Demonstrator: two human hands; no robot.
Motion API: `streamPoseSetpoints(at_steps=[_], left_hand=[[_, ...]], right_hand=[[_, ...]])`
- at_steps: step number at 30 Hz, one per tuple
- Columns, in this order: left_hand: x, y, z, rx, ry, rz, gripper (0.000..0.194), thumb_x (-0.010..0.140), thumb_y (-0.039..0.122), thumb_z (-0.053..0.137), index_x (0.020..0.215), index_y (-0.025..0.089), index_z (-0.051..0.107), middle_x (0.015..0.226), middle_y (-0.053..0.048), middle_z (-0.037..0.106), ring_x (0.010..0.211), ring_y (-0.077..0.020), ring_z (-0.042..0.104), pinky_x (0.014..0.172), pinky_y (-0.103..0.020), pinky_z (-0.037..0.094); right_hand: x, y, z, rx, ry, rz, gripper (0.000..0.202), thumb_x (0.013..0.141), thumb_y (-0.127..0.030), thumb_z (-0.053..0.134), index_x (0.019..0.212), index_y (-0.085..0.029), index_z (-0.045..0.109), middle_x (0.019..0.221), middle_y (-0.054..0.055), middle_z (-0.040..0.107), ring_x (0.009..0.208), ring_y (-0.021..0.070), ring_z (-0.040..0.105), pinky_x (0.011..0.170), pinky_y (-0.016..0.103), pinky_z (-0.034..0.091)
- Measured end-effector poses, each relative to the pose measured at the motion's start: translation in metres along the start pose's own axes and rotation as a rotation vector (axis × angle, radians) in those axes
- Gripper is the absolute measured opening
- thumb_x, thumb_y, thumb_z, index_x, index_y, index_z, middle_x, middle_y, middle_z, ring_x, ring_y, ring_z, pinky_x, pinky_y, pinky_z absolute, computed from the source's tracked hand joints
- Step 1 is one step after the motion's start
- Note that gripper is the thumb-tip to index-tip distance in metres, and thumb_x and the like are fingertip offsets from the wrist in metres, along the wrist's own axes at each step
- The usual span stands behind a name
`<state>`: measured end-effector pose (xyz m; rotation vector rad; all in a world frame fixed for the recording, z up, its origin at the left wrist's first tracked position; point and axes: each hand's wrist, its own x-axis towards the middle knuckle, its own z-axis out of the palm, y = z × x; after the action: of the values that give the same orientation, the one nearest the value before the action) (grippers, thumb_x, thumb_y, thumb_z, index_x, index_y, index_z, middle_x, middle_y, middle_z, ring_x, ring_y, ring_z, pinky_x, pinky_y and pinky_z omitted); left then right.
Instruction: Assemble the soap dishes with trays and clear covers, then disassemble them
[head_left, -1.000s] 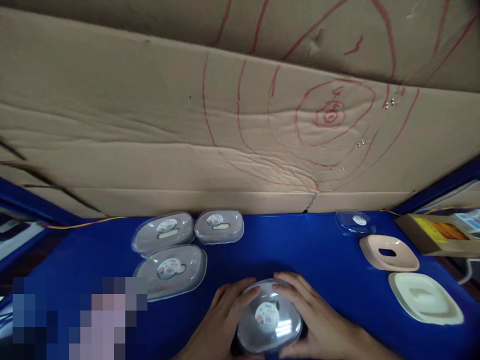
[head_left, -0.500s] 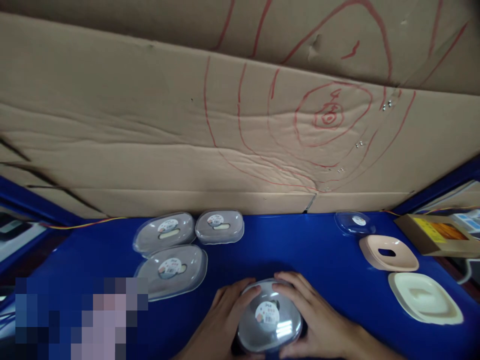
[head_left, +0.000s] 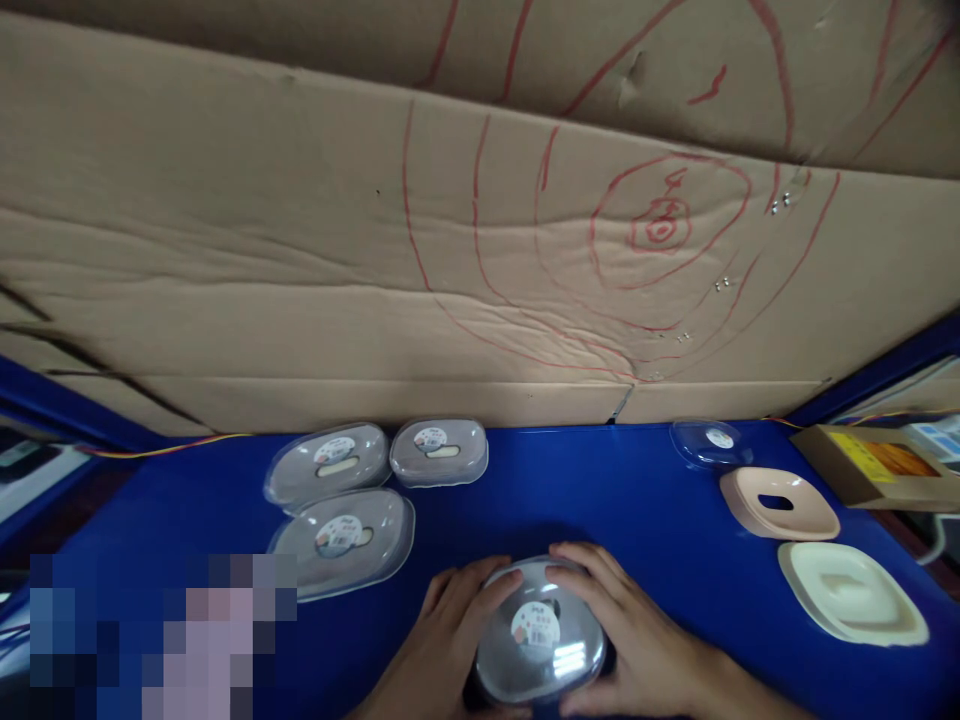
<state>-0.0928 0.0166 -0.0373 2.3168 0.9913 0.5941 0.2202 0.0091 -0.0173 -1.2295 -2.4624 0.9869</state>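
Close to me at the bottom centre is an oval soap dish (head_left: 517,665) with a clear plastic cover and a round white label. My left hand (head_left: 457,620) is wrapped round its left side, fingertips on the far rim. On the right side, my right hand (head_left: 630,625) grips it the same way, with the thumb low at the near edge. Both hands are closed on the dish at once. Its underside is hidden.
Several grey covered soap dishes (head_left: 442,470) lie at the back left. On the right are a clear cover (head_left: 697,455), a peach dish part (head_left: 806,505), a cream tray (head_left: 855,610) and a cardboard box (head_left: 847,480). A cardboard wall (head_left: 300,330) with red lines closes off the back.
The view has shifted very slightly. Both hands keep the same hold on the soap dish, and nothing else has visibly moved.
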Motion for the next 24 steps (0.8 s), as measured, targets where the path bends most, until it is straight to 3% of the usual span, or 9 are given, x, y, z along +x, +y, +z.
streamPoseSetpoints(at_steps=[7, 12, 17, 24], left_hand=[[0.001, 0.004, -0.005, 0.009, -0.013, -0.004, 0.114, 0.07, 0.046, 0.099, 0.163, 0.035, 0.035, 0.157, -0.015, 0.057, 0.134, -0.0404, 0.061, 0.108, -0.056, 0.053], [0.0, 0.001, 0.002, 0.002, -0.021, -0.018, 0.116, 0.069, 0.042, 0.098, 0.164, 0.036, 0.033, 0.158, -0.014, 0.056, 0.136, -0.0393, 0.06, 0.111, -0.055, 0.051], [-0.004, -0.009, 0.012, -0.003, -0.004, 0.011, 0.114, 0.073, 0.056, 0.093, 0.166, 0.035, 0.032, 0.159, -0.015, 0.055, 0.138, -0.0415, 0.058, 0.113, -0.057, 0.049], [-0.005, -0.011, 0.012, -0.012, 0.005, 0.031, 0.115, 0.073, 0.059, 0.093, 0.168, 0.036, 0.031, 0.16, -0.015, 0.054, 0.138, -0.0422, 0.058, 0.111, -0.058, 0.052]], right_hand=[[-0.001, 0.001, 0.001, -0.019, 0.004, 0.0, 0.108, 0.078, -0.067, 0.089, 0.168, -0.027, 0.042, 0.173, 0.021, 0.037, 0.159, 0.0435, 0.038, 0.127, 0.061, 0.038], [-0.001, 0.001, 0.002, -0.032, 0.016, -0.014, 0.108, 0.079, -0.067, 0.088, 0.168, -0.026, 0.041, 0.173, 0.021, 0.037, 0.158, 0.043, 0.038, 0.127, 0.06, 0.038], [-0.002, 0.004, 0.001, -0.019, 0.027, -0.039, 0.11, 0.08, -0.067, 0.089, 0.169, -0.027, 0.039, 0.174, 0.021, 0.036, 0.16, 0.0428, 0.037, 0.128, 0.06, 0.037], [-0.003, 0.008, 0.002, 0.006, 0.004, -0.056, 0.117, 0.076, -0.073, 0.089, 0.171, -0.03, 0.035, 0.175, 0.022, 0.034, 0.16, 0.0455, 0.034, 0.128, 0.066, 0.034]])
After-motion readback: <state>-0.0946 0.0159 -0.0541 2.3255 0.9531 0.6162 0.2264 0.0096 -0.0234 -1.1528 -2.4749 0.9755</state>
